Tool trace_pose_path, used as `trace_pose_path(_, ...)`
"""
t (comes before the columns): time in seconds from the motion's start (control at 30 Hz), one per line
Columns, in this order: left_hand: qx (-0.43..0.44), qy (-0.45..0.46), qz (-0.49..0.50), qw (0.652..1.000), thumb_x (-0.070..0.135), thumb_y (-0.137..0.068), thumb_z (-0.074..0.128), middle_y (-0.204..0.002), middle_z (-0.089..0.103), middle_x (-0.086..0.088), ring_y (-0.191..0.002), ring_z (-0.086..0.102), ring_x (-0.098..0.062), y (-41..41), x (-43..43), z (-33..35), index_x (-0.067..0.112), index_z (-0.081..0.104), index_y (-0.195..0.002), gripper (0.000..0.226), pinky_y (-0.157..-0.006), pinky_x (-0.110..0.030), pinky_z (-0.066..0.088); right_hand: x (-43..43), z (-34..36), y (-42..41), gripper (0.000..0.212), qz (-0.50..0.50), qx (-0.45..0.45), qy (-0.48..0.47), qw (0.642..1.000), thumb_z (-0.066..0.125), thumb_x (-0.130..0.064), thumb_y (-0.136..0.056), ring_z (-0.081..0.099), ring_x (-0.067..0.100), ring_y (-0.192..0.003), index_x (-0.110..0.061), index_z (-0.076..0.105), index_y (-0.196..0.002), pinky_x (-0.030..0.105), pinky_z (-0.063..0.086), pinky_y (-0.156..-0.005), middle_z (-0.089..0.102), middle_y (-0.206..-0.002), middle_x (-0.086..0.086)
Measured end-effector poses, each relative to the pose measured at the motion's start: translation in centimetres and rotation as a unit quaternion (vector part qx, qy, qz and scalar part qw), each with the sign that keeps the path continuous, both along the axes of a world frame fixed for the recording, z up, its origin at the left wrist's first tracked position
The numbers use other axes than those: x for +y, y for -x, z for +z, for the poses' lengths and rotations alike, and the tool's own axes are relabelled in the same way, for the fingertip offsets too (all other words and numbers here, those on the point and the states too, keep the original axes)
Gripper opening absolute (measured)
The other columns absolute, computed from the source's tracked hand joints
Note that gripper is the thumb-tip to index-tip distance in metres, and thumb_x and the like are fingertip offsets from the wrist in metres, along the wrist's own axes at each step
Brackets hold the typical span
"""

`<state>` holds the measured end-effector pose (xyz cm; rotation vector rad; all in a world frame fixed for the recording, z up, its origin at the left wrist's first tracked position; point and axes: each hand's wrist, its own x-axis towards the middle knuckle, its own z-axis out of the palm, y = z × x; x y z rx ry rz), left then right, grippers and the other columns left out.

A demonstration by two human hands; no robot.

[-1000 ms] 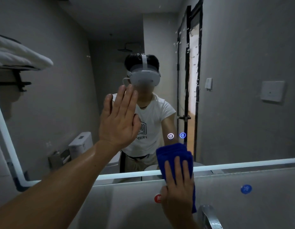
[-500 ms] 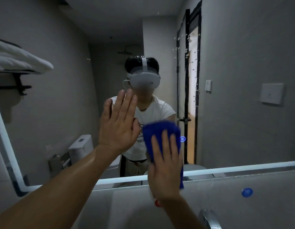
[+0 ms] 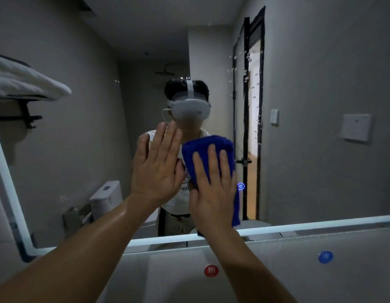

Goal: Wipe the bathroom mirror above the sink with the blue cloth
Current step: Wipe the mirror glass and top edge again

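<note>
A flat right hand presses the blue cloth to the mirror; the left hand braces, empty, fingers straight. Droplets above likely need wiping next.

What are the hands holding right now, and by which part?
The right hand presses the cloth flat to the mirror, palm over its lower part. The left hand holds nothing.

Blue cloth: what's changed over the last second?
The right hand, fingers flat on the folded blue cloth, slid it up and slightly left across the wall mirror, from over the lit bottom edge to level with the left hand. No grip taken or released. The left hand stayed pressed flat on the mirror.
</note>
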<state>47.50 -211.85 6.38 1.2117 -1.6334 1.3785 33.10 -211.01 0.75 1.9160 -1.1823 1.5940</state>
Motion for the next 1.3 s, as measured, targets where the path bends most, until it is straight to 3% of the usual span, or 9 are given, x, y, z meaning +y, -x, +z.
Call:
trace_pose_path(0.2, 0.001, -0.015, 0.007, 1.000, 0.038, -0.103, 0.023, -0.165, 0.014, -0.013, -0.153, 0.011, -0.027, -0.1, 0.0, 0.1, 0.006, 0.020, -0.157, 0.063, -0.122, -0.053, 0.012, -0.6, -4.3, -1.2, 0.085, -0.029, -0.005, 0.015, 0.999, 0.051, -0.024, -0.085, 0.001, 0.022, -0.153, -0.030, 0.008, -0.158, 0.051, 0.011, -0.120, 0.000, -0.166, -0.001)
trace_pose_path(0.33, 0.004, -0.020, 0.008, 1.000, 0.035, -0.100, 0.028, -0.165, 0.014, -0.013, -0.153, 0.009, -0.027, -0.1, 0.0, 0.0, 0.006, 0.020, -0.157, 0.064, -0.121, -0.054, 0.013, -0.2, -15.2, -0.8, 0.077, -0.069, 0.069, 0.032, 0.995, 0.050, -0.023, -0.094, 0.005, 0.023, -0.153, -0.030, 0.008, -0.158, 0.059, 0.043, -0.099, 0.002, -0.166, -0.001)
trace_pose_path(0.5, 0.006, -0.018, -0.004, 1.000, 0.033, -0.100, 0.028, -0.165, 0.015, -0.012, -0.153, 0.011, -0.027, 0.0, 0.1, 0.1, 0.006, 0.021, -0.156, 0.063, -0.122, -0.053, 0.013, 0.2, -16.0, -0.7, 0.069, -0.064, 0.105, 0.039, 0.992, 0.043, -0.022, -0.094, 0.008, 0.024, -0.152, -0.027, 0.015, -0.158, 0.051, 0.030, -0.112, 0.006, -0.166, 0.001)
trace_pose_path(0.67, 0.022, -0.016, -0.092, 0.995, 0.030, -0.098, 0.030, -0.154, 0.041, -0.013, -0.145, 0.033, -0.026, 0.0, 1.5, 1.5, 0.006, 0.042, -0.148, 0.057, -0.117, -0.048, 0.021, 0.7, -7.7, -2.3, 0.098, -0.061, 0.119, 0.044, 0.990, 0.077, -0.025, -0.075, -0.001, 0.027, -0.152, -0.024, 0.021, -0.155, 0.048, 0.003, -0.118, 0.003, -0.166, 0.004)
trace_pose_path(0.77, 0.038, 0.031, -0.144, 0.988, 0.028, -0.095, 0.033, -0.136, 0.054, -0.015, -0.128, 0.045, -0.028, -1.0, 2.6, 5.1, 0.005, 0.050, -0.138, 0.051, -0.108, -0.044, 0.028, 0.2, 1.1, -3.3, 0.076, -0.052, 0.037, 0.051, 0.997, 0.053, -0.025, -0.084, 0.007, 0.027, -0.151, -0.024, 0.023, -0.154, 0.045, -0.001, -0.120, 0.014, -0.163, 0.006)
trace_pose_path(0.87, 0.075, 0.068, -0.097, 0.990, 0.028, -0.094, 0.037, -0.148, 0.043, -0.017, -0.140, 0.031, -0.029, -2.5, 2.5, 9.5, 0.005, 0.041, -0.145, 0.057, -0.114, -0.041, 0.017, -0.5, 3.6, -3.3, 0.075, -0.053, 0.010, 0.054, 0.997, 0.045, -0.025, -0.084, 0.003, 0.025, -0.152, -0.023, 0.022, -0.155, 0.043, -0.008, -0.122, 0.016, -0.163, 0.008)
trace_pose_path(0.97, 0.104, 0.046, -0.053, 0.992, 0.030, -0.095, 0.035, -0.160, 0.028, -0.015, -0.149, 0.017, -0.028, -3.0, 1.9, 11.9, 0.006, 0.032, -0.152, 0.062, -0.120, -0.034, 0.000, -0.3, -1.1, -3.5, 0.087, -0.083, 0.070, 0.064, 0.992, 0.055, -0.030, -0.082, -0.004, 0.025, -0.152, -0.024, 0.012, -0.157, 0.047, -0.002, -0.120, 0.004, -0.165, 0.008)
trace_pose_path(1.07, 0.092, 0.038, -0.033, 0.995, 0.030, -0.095, 0.033, -0.162, 0.025, -0.013, -0.151, 0.015, -0.028, -3.0, 1.3, 12.1, 0.007, 0.031, -0.153, 0.063, -0.121, -0.044, 0.007, -0.5, -2.2, -2.6, 0.088, -0.087, 0.136, 0.093, 0.982, 0.057, -0.031, -0.081, -0.001, 0.027, -0.152, -0.024, 0.013, -0.157, 0.046, 0.003, -0.119, -0.003, -0.166, 0.005)
trace_pose_path(1.3, 0.085, 0.052, -0.028, 0.995, 0.032, -0.095, 0.030, -0.161, 0.029, -0.011, -0.150, 0.020, -0.028, -3.3, 1.0, 11.7, 0.007, 0.036, -0.151, 0.062, -0.119, -0.049, 0.017, -3.3, 11.1, 5.0, 0.067, -0.095, -0.007, 0.155, 0.983, 0.049, -0.023, -0.081, 0.024, 0.032, -0.146, -0.016, 0.042, -0.148, 0.054, 0.019, -0.117, 0.034, -0.157, 0.014)
